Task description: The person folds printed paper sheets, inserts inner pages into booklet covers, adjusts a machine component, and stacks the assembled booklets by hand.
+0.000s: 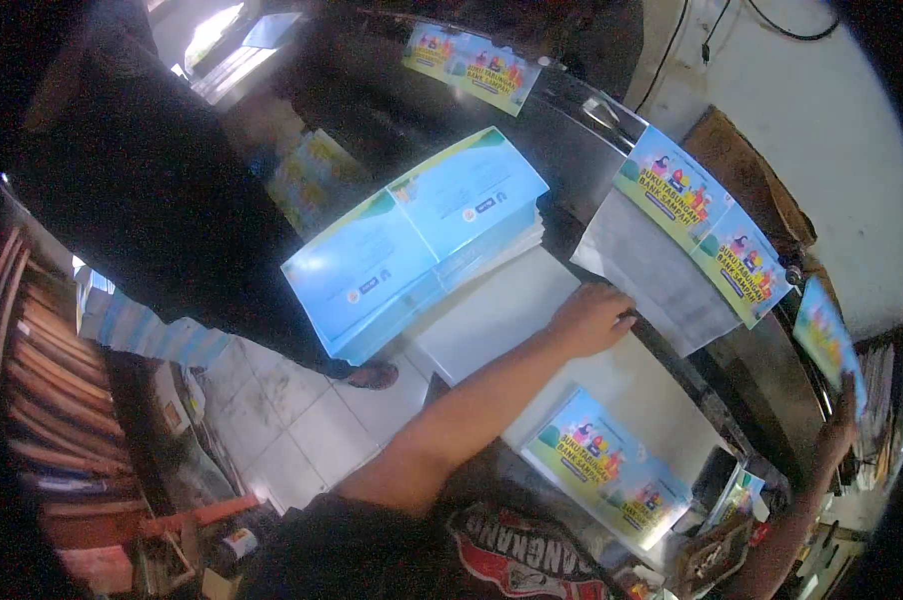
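The left hand's fingers (622, 303) are bent inward at the edge of the white board (662, 385), near the grey paper (652, 265); whether they pinch anything, I cannot tell. The right hand (841, 420), far to the right, has its fingers closed on the lower end of a printed sheet (824, 325), which stands tilted.

Just beyond the left hand (587, 322), a printed strip (702, 215) with two matching yellow, pink and blue panels lies along the upper edge of the grey paper. Up and to the left of that hand, the tall stack (417, 235) of blue covers sits on the board's far end, its layers uneven at the side. Nearer the person's body, the low stack (602, 465) lies on the board with its colourful panels up.

Farther out, another strip (472, 68) rests on the dark surface at the top. On the left stands another person (202, 190) in dark clothing, a foot (374, 375) on the tiled floor (302, 430); booklets (152, 328) are piled beyond.
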### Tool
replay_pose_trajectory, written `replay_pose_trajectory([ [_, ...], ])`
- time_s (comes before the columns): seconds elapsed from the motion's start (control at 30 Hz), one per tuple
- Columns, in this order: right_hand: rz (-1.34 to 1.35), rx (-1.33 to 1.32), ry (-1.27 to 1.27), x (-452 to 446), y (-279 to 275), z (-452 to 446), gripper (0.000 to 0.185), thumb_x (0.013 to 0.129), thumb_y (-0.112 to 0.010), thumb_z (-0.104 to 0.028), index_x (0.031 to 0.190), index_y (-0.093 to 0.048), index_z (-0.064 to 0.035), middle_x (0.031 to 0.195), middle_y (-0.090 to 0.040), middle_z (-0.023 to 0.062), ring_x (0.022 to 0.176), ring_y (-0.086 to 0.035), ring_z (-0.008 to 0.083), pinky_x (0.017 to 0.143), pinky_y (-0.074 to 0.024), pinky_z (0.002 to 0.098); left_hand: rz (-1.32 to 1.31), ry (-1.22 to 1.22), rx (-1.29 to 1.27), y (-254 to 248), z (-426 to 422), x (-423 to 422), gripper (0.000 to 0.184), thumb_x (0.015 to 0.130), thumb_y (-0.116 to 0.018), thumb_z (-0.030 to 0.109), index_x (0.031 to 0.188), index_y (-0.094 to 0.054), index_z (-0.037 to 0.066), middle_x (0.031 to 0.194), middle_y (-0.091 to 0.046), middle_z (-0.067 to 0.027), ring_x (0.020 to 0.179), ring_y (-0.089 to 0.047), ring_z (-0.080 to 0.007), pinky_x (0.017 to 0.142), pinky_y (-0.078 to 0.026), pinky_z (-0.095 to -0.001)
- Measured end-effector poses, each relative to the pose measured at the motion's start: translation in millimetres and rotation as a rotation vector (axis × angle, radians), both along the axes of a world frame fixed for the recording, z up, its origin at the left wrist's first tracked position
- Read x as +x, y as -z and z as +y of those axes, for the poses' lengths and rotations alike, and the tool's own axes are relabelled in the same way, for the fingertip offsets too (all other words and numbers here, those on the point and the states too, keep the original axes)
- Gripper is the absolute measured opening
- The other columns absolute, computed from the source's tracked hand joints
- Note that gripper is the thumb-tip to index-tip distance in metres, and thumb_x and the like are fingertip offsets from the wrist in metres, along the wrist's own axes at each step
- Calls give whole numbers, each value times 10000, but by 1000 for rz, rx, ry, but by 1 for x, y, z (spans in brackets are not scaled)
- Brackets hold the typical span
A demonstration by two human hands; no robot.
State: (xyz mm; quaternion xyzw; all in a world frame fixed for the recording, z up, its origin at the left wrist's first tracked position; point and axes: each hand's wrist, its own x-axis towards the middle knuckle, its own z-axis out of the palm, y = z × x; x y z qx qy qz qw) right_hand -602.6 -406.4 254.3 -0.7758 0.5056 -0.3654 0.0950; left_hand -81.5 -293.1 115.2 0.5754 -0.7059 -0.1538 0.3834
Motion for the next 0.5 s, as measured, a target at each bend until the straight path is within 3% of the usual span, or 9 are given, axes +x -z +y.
replay_pose_trajectory([
  [0.13,219,51,120,-16,51,27,447,932,-433,-38,1377,-473,-60,1406,-486,122,1304,-442,276,1103,-324,381,9,-12,-110,9,-2,-1,240,864,-607,241,1011,-647,56,894,-638,-141,890,-609,-331,812,-463,-447],
  [0.23,200,14,119,2,66,63,464,894,-469,-28,1356,-494,-66,1371,-513,148,1270,-477,306,1082,-353,392,10,31,28,1,-2,0,232,841,-614,236,984,-643,55,922,-648,-135,928,-600,-331,825,-466,-458],
  [0.3,681,-53,105,51,63,98,403,866,-528,-79,1267,-555,-46,1270,-554,209,1196,-507,373,1010,-407,414,33,32,-35,4,-3,2,228,855,-621,234,993,-643,53,893,-642,-130,875,-614,-328,787,-471,-461],
  [0.33,716,133,161,52,100,110,375,837,-536,-48,1210,-571,-32,1227,-569,215,1134,-535,395,986,-428,427,26,40,-36,5,-3,2,228,855,-621,234,993,-643,53,893,-642,-130,875,-614,-328,787,-471,-461],
  [0.4,498,396,-9,153,87,180,443,829,-611,-127,1256,-533,-35,1237,-570,204,1123,-544,386,1001,-413,442,45,5,-57,9,-3,-1,220,853,-625,226,994,-642,58,889,-642,-128,868,-613,-330,778,-469,-463],
  [0.43,608,404,-241,192,76,210,662,749,-750,-343,1304,-516,-69,1325,-526,178,1214,-482,374,1038,-388,443,44,17,-59,9,-3,-2,220,853,-625,226,994,-642,58,889,-642,-128,868,-613,-330,778,-469,-463],
  [0.5,826,385,-343,234,74,258,781,683,-766,-458,1315,-506,-80,1368,-483,161,1224,-467,373,1041,-369,468,70,6,-70,8,-1,-1,218,853,-625,226,1001,-641,66,897,-641,-130,875,-610,-327,779,-460,-460],
])
